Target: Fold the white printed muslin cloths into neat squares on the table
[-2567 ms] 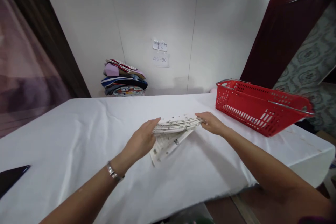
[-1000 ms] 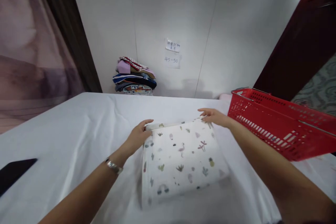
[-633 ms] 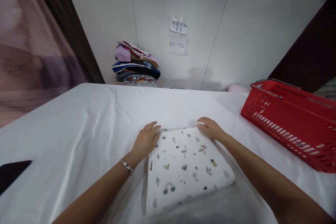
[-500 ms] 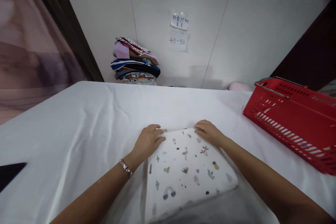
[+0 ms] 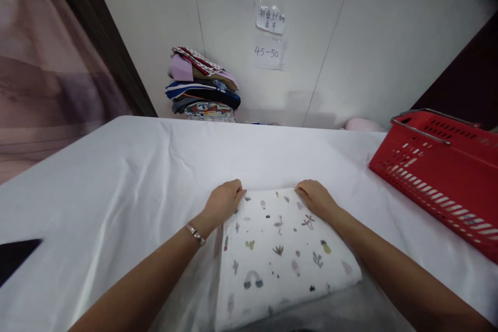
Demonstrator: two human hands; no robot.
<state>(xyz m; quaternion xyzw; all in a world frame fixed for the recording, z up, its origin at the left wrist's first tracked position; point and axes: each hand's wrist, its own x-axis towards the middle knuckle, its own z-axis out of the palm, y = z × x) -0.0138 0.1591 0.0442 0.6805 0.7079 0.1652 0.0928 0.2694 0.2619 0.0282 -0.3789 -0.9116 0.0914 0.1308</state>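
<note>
A folded white cloth (image 5: 278, 257) printed with small cacti, flamingos and rainbows lies flat on the white-covered table (image 5: 116, 181) in front of me. My left hand (image 5: 225, 201) rests on its far left corner, fingers curled over the edge. On the far right corner sits my right hand (image 5: 316, 198), its fingers bent down onto the fabric in the same way. A metal bracelet shows on my left wrist.
A red plastic basket (image 5: 439, 166) with metal handles stands on the table at the right. A pile of folded clothes (image 5: 202, 85) sits against the white wall behind the table. A dark flat object (image 5: 15, 257) lies at the left edge.
The cloth, held bunched above the table 2.6 s ago, now lies flat as a folded rectangle. Both hands have settled onto its far corners, fingers curling in.
</note>
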